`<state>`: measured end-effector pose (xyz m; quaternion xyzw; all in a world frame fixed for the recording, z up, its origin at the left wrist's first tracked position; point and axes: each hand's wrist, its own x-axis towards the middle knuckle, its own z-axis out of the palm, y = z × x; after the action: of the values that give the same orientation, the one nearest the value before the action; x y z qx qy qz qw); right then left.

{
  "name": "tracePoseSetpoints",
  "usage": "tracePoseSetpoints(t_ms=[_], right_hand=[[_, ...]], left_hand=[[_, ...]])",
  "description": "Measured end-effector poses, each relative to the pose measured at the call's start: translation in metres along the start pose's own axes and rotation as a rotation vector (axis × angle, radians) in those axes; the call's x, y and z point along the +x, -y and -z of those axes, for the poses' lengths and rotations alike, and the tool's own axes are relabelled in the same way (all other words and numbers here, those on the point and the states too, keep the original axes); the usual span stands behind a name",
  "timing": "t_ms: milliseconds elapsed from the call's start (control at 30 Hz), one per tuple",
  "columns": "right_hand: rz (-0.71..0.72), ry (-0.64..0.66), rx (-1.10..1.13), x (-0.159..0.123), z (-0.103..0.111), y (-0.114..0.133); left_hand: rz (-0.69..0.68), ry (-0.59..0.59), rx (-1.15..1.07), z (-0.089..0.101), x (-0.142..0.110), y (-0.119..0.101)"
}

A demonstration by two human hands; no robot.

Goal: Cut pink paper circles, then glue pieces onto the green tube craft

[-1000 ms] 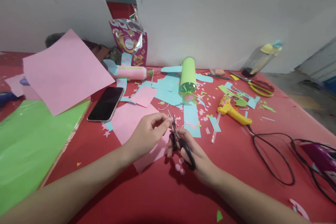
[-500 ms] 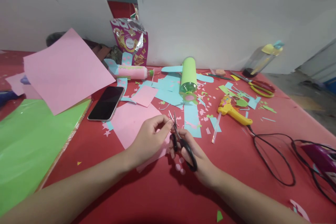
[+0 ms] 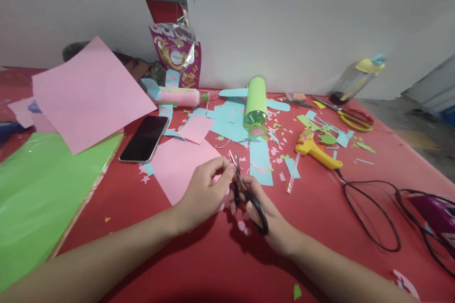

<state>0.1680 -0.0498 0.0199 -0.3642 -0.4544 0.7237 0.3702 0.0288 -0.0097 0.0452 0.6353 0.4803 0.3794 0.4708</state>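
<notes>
My right hand (image 3: 265,213) grips black-handled scissors (image 3: 256,210), their blades parted and pointing away from me. Close to the blades, my left hand (image 3: 206,189) is closed in a pinch; whatever lies between thumb and forefinger is too small to make out, perhaps a scrap of pink. Beneath the left hand spreads a pink paper sheet (image 3: 174,165). A few small pink paper discs (image 3: 241,226) lie on the red table below the scissors. Beyond the hands lies a green-wrapped bottle (image 3: 256,97) with blue paper wings, and to its left a pink-wrapped bottle (image 3: 179,97).
A phone (image 3: 144,139) and a green paper pack (image 3: 53,189) lie left. On the right are a yellow glue gun (image 3: 316,151) with a looping cord, other scissors (image 3: 355,120) and a clear bottle (image 3: 355,80). Paper scraps surround blue paper (image 3: 261,161). A snack bag (image 3: 177,54) stands behind.
The scissors' blades have parted slightly wider and their larger handle loop sits a little lower. My left hand stays pinched in nearly the same place.
</notes>
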Motion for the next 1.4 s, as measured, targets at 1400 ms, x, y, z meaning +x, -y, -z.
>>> tracePoseSetpoints(t_ms=[1400], right_hand=[[0.055, 0.046, -0.103, -0.002, -0.002, -0.007]], left_hand=[[0.096, 0.111, -0.211, -0.007, -0.007, 0.01]])
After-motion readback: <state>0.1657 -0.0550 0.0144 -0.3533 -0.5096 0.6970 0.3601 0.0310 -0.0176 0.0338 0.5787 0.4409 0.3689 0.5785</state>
